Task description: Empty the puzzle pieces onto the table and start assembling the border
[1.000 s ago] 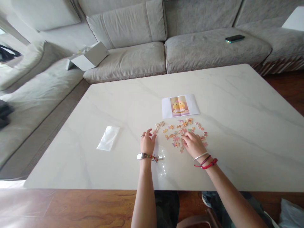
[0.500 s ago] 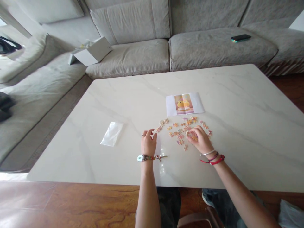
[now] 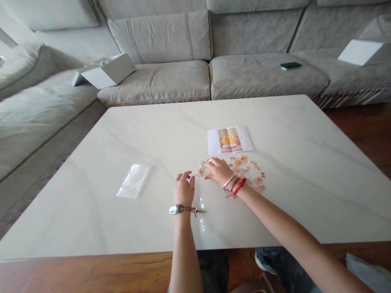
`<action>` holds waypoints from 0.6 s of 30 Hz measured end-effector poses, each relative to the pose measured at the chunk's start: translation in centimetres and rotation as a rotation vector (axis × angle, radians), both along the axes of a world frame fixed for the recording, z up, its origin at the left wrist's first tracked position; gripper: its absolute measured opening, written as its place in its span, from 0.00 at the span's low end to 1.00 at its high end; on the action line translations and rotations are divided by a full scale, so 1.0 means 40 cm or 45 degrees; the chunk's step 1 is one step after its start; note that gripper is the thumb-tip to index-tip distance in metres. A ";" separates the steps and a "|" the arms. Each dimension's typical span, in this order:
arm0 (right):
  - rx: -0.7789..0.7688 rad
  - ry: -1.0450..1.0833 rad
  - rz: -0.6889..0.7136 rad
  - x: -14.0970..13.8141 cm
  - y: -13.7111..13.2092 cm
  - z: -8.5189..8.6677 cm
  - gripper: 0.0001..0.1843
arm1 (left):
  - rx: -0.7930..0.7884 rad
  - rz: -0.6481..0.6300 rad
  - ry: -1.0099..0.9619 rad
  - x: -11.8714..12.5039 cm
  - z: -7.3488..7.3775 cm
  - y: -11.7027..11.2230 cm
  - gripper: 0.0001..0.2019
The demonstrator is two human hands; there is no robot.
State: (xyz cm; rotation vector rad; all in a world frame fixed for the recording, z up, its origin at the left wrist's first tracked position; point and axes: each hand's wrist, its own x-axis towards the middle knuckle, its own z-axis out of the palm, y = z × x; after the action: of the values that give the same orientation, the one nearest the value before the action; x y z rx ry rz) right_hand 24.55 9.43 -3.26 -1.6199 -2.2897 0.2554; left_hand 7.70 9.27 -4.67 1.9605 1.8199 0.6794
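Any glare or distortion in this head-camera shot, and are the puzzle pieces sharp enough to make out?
Head view: small glare spots shine on the table beside the left hand; wide-angle bending curves the sofa toward the frame edges; the puzzle pieces look soft, their printing too small to read.

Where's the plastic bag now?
In the head view, the clear plastic bag lies on the marble table, left of the person's left hand and the puzzle pieces.

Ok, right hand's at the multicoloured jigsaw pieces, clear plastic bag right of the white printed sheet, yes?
No: the head view shows the clear plastic bag left of the white printed sheet. Right hand at the multicoloured jigsaw pieces is correct.
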 end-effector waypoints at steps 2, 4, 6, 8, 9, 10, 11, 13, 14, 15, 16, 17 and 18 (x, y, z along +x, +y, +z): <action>0.113 0.183 -0.146 0.104 -0.068 0.015 0.12 | -0.019 -0.052 0.008 0.021 -0.002 -0.007 0.11; 0.124 0.239 -0.287 0.207 -0.143 0.020 0.10 | -0.041 -0.144 0.012 0.051 -0.001 -0.019 0.10; 0.003 0.191 -0.283 0.280 -0.208 0.010 0.06 | -0.067 -0.255 0.020 0.080 0.002 -0.030 0.10; -0.113 0.116 -0.243 0.308 -0.252 -0.009 0.04 | -0.088 -0.317 0.037 0.100 0.004 -0.035 0.10; -0.147 0.074 -0.227 0.307 -0.265 -0.019 0.04 | -0.097 -0.321 0.049 0.105 0.005 -0.035 0.10; -0.163 0.031 -0.219 0.300 -0.272 -0.027 0.03 | -0.105 -0.310 0.060 0.108 0.005 -0.033 0.10; -0.166 -0.009 -0.216 0.288 -0.274 -0.033 0.03 | -0.110 -0.292 0.070 0.108 0.004 -0.032 0.10; -0.153 -0.078 -0.220 0.266 -0.271 -0.038 0.04 | -0.110 -0.267 0.084 0.110 0.002 -0.031 0.10; -0.144 -0.103 -0.228 0.258 -0.268 -0.038 0.03 | -0.103 -0.271 0.083 0.114 0.002 -0.034 0.10; -0.138 -0.120 -0.235 0.253 -0.265 -0.037 0.02 | -0.094 -0.294 0.078 0.122 0.002 -0.039 0.10; -0.138 -0.130 -0.242 0.252 -0.263 -0.036 0.02 | -0.088 -0.333 0.070 0.135 0.003 -0.048 0.10; -0.142 -0.132 -0.251 0.252 -0.262 -0.035 0.02 | -0.084 -0.384 0.065 0.151 0.005 -0.059 0.10; -0.151 -0.129 -0.262 0.254 -0.263 -0.034 0.02 | -0.103 -0.459 0.069 0.169 0.009 -0.073 0.09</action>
State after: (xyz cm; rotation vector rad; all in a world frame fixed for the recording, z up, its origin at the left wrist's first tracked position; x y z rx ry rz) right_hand 34.72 -1.08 -4.63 -1.9541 -2.1939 0.2692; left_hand 14.48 6.37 -4.31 2.1901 1.4395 0.4341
